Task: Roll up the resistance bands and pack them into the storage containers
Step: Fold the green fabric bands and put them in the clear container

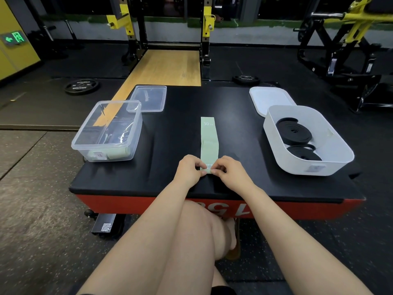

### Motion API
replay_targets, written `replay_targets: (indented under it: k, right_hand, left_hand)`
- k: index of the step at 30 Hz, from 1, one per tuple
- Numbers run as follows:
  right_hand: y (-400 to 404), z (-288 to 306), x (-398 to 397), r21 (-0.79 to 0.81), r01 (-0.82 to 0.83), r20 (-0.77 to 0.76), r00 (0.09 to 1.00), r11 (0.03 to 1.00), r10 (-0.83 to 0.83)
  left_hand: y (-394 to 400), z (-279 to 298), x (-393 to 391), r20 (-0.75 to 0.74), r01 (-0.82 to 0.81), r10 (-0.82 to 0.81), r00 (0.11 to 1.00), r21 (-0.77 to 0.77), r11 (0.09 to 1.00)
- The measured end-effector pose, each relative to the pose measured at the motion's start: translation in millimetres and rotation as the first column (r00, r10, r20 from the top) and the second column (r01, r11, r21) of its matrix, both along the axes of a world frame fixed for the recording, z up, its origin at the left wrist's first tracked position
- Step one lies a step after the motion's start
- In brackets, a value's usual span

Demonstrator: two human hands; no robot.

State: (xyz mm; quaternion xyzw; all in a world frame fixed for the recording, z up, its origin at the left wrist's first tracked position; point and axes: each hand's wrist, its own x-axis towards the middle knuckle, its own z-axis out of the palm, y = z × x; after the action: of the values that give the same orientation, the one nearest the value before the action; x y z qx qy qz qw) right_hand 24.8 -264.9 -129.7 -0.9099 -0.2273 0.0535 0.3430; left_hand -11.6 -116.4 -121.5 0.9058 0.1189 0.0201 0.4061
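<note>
A light green band [209, 139] lies flat and straight on the black table [170, 128]. It has "30" printed at its far end. The person's left hand [190, 168] and right hand [228, 170] both pinch the near end of the green band, where a small fold or roll has begun. Left of the green band sits a clear box [107, 133] with some pale green things inside at its near end. A clear lid [148, 98] lies just behind that box. Right of the green band sits a white tub [306, 139] holding rolled black bands [294, 130]. A white lid [270, 99] lies behind the tub, touching it.
</note>
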Motion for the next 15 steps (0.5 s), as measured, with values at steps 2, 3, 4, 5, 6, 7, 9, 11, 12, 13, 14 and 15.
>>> replay_targets:
  k: [2, 3, 4, 5, 6, 7, 9, 11, 12, 13, 14, 15]
  right_hand:
    - [-0.4, 0.0, -0.6, -0.003, -0.004, 0.004, 1.000, 1.000, 0.004]
    - [-0.4, -0.2, -0.7, -0.004, -0.006, 0.007, 1.000, 1.000, 0.006]
    - [-0.3, -0.2, -0.5, -0.004, -0.007, 0.011, 1.000, 1.000, 0.007]
    - [-0.1, -0.2, -0.1, -0.004, -0.007, 0.014, 1.000, 1.000, 0.007]
    - [0.2, -0.3, 0.4, -0.002, -0.003, 0.015, 1.000, 1.000, 0.003]
    - [0.3, -0.5, 0.5, 0.003, 0.003, 0.015, 1.000, 1.000, -0.003]
    - [0.4, -1.3, 1.0, 0.020, 0.022, 0.016, 1.000, 1.000, -0.022]
    - [0.5, -2.3, 1.2, 0.038, 0.038, 0.013, 0.999, 0.999, -0.038]
    - [0.9, -2.7, 1.1, 0.041, 0.042, 0.013, 0.999, 0.998, -0.042]
    - [1.2, -3.7, 1.0, 0.042, 0.044, 0.016, 0.999, 0.998, -0.045]
    - [1.4, -5.1, 0.9, 0.046, 0.048, 0.020, 0.999, 0.998, -0.049]
    - [1.5, -6.9, 0.6, 0.055, 0.055, 0.025, 0.998, 0.997, -0.056]
  left_hand:
    - [0.5, -0.1, 0.1, 0.007, 0.011, -0.011, 1.000, 0.004, 1.000]
    - [0.2, -0.1, 0.4, 0.006, 0.013, -0.013, 1.000, 0.007, 1.000]
    - [-0.2, 0.2, 0.4, 0.002, 0.011, -0.011, 1.000, 0.009, 1.000]
    - [-1.0, 0.7, 0.8, -0.003, 0.003, -0.003, 1.000, 0.007, 1.000]
    - [-1.7, 0.9, 1.1, -0.005, -0.008, 0.008, 1.000, 0.000, 1.000]
    - [-2.5, 1.0, 1.4, -0.005, -0.018, 0.018, 1.000, -0.008, 1.000]
    - [-4.2, 1.2, 1.7, -0.004, -0.029, 0.029, 1.000, -0.006, 1.000]
    - [-5.1, 1.0, 1.4, -0.004, -0.037, 0.037, 0.999, -0.003, 0.999]
    - [-5.1, 0.8, 1.1, -0.004, -0.041, 0.041, 0.999, -0.007, 0.999]
    - [-5.0, 0.6, 0.8, -0.009, -0.045, 0.045, 0.999, -0.014, 0.999]
    - [-4.6, 0.4, 0.3, -0.018, -0.049, 0.049, 0.999, -0.021, 0.999]
    - [-4.3, 0.1, 0.0, -0.028, -0.053, 0.052, 0.998, -0.031, 0.998]
